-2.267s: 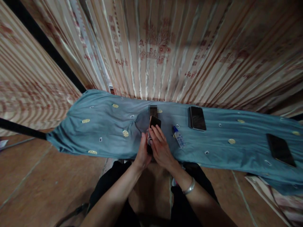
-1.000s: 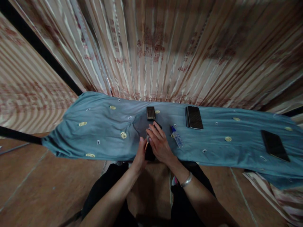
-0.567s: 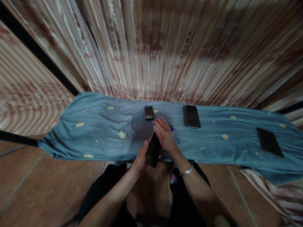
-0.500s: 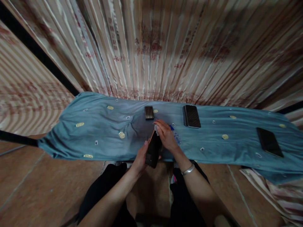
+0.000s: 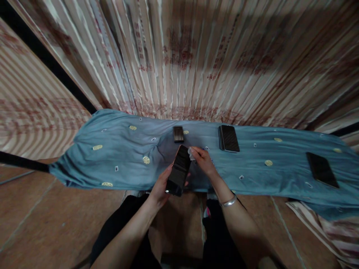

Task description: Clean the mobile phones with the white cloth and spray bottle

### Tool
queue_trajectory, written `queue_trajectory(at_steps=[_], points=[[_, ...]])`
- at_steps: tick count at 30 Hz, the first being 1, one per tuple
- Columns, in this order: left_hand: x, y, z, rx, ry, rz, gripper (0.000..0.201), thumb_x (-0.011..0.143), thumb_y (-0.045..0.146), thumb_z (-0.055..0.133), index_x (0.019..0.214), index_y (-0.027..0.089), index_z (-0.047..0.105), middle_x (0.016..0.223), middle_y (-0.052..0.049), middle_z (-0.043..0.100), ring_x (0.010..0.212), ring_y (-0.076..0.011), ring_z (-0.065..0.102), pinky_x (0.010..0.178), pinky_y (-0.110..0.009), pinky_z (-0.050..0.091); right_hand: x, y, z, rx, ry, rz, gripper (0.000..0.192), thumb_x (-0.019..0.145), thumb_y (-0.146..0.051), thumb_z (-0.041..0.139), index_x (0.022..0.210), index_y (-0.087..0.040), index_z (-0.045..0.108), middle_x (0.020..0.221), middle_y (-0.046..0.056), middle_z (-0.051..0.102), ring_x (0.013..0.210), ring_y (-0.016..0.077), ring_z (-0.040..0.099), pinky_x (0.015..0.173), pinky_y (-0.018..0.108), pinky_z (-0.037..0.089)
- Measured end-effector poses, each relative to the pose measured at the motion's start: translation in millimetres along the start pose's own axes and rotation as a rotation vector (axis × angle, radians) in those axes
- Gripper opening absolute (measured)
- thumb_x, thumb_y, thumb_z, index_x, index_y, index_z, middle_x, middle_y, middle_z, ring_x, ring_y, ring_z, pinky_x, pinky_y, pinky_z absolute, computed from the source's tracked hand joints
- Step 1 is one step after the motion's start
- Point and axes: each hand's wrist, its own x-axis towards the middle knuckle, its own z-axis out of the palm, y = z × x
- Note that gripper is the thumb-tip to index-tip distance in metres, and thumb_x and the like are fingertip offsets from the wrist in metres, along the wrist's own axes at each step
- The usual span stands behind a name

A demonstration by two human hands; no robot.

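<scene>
My left hand [image 5: 162, 184] is closed around the lower part of a black smartphone [image 5: 179, 170], its thumb along the left edge and fingertips showing at the right edge. The phone's dark glossy face is tilted up toward me, above the near edge of the cloth. My right hand [image 5: 204, 160] pinches a small crumpled whitish wipe [image 5: 191, 154] beside the phone's upper right edge. Whether the wipe touches the phone I cannot tell. A silver bangle circles my right wrist.
A blue patterned cloth [image 5: 134, 149] covers the long surface. On it are a small dark square box [image 5: 178, 133], a stack of dark phones or tablets [image 5: 229, 138] and another dark flat device [image 5: 322, 170] at the right. Striped curtains [image 5: 179, 59] hang behind.
My right hand has moved from the phone's top end to its right side with the wipe. The phone has turned, so more of its glossy face shows.
</scene>
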Motion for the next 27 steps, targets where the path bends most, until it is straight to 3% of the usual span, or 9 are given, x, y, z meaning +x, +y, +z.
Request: queue_trajectory(at_steps=[6,11,15,20,27], points=[[1.3,3.2,0.0,-0.088,-0.03,-0.005,0.045,0.098,0.033,0.051,0.14,0.016,0.052,0.119,-0.015,0.073,0.111,-0.0298,0.07,0.095,-0.049,0.057,-7.1,2.6,19.6,0.288,0.108,0.159,0.045,0.073,-0.065,0.069,0.081,-0.02,0.072,0.072,-0.001,0.067,0.066,0.0135,0.057,0.065,0.026,0.045],[4.9,3.3,-3.6,-0.172,-0.03,-0.071,0.049,0.099,0.039,0.046,0.14,0.012,0.052,0.117,-0.018,0.073,0.112,-0.0315,0.069,0.096,-0.051,0.055,-10.6,0.2,27.8,0.36,0.154,0.235,0.048,0.066,-0.067,0.073,0.08,-0.021,0.071,0.07,-0.002,0.067,0.063,0.0136,0.056,0.059,0.025,0.044],[9.0,7.2,-7.5,-0.213,-0.033,-0.072,0.05,0.099,0.041,0.045,0.138,0.011,0.055,0.111,-0.017,0.075,0.107,-0.0304,0.072,0.095,-0.049,0.056,-17.1,-2.6,31.5,0.325,0.1,0.241,0.047,0.067,-0.067,0.073,0.074,-0.021,0.069,0.063,-0.003,0.063,0.058,0.0127,0.052,0.055,0.024,0.041],[12.5,14.8,-7.0,-0.242,0.079,-0.024,0.045,0.099,0.037,0.046,0.133,0.01,0.059,0.107,-0.016,0.076,0.099,-0.028,0.073,0.095,-0.049,0.056,-29.9,-4.0,40.6,0.198,-0.042,0.2,0.045,0.077,-0.066,0.064,0.066,-0.023,0.062,0.06,-0.004,0.056,0.057,0.0133,0.048,0.055,0.026,0.037],[7.9,16.1,7.4,-0.171,0.158,-0.01,0.042,0.102,0.032,0.039,0.125,0.009,0.065,0.104,-0.013,0.078,0.1,-0.0247,0.074,0.097,-0.042,0.056,-30.8,-2.3,43.1,0.121,-0.002,0.159,0.046,0.079,-0.067,0.061,0.065,-0.023,0.061,0.064,-0.003,0.058,0.065,0.0152,0.051,0.063,0.027,0.042]])
